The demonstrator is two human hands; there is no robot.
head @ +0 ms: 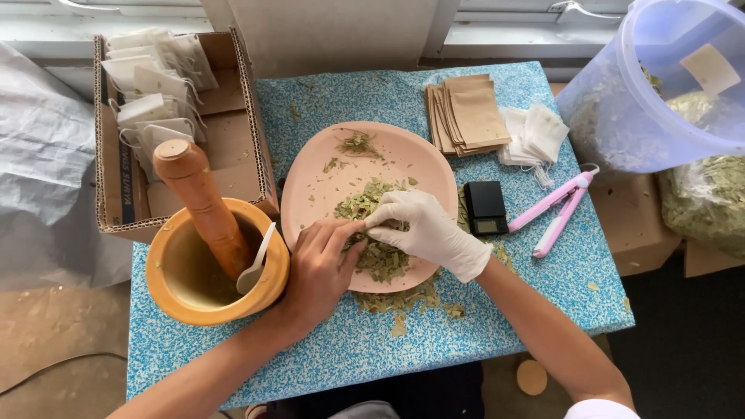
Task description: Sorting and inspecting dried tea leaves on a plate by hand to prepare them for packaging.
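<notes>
In the head view, both hands meet over the pink plate (310,194) on the worktop (543,287). The left hand (320,264), bare, pinches a small bunch of dried leaves (365,203) between its fingertips. The right hand (427,229), in a white glove, presses its fingers on the same heap (I cannot tell if it grips any). Most leaves lie loose on the plate and some are spilled beside it. Filled white bags (151,85) already stand in the cardboard box (233,140), while brown envelopes (469,112) and empty white bags (535,133) wait. The worktop has a blue speckled cover and stands under a window.
</notes>
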